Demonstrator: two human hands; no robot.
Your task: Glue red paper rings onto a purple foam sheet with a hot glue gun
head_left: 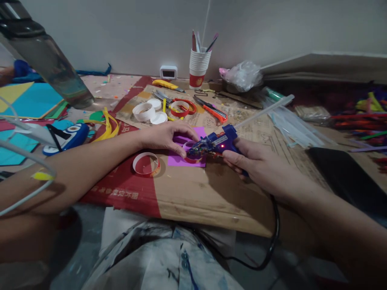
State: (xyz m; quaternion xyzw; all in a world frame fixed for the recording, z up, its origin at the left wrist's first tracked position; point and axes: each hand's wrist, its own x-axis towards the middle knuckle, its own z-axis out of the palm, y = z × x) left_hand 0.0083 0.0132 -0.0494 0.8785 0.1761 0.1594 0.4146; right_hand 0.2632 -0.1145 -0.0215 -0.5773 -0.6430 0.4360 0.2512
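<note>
My right hand (248, 159) grips a blue hot glue gun (226, 139), its small red light lit and a clear glue stick (266, 110) sticking out of its back. The gun's glue-smeared nozzle end is over a ring cut from a paper cup (192, 160), which stands on a purple sheet of paper (173, 161). My left hand (169, 139) curves around the ring's left side, thumb and fingers at its rim; the gun partly hides this contact. Just left of the purple sheet lies another paper cup ring (146, 164), on the cardboard.
Behind my hands are white rings and discs (145, 112), scissors (190, 106), an orange cutter (211, 110) and a yellow cutter (167, 85). A stack of paper cups (199, 64) holds pens. Glue sticks (293, 121) and a black phone-like slab (347, 177) lie right. A bottle (51, 64) stands left.
</note>
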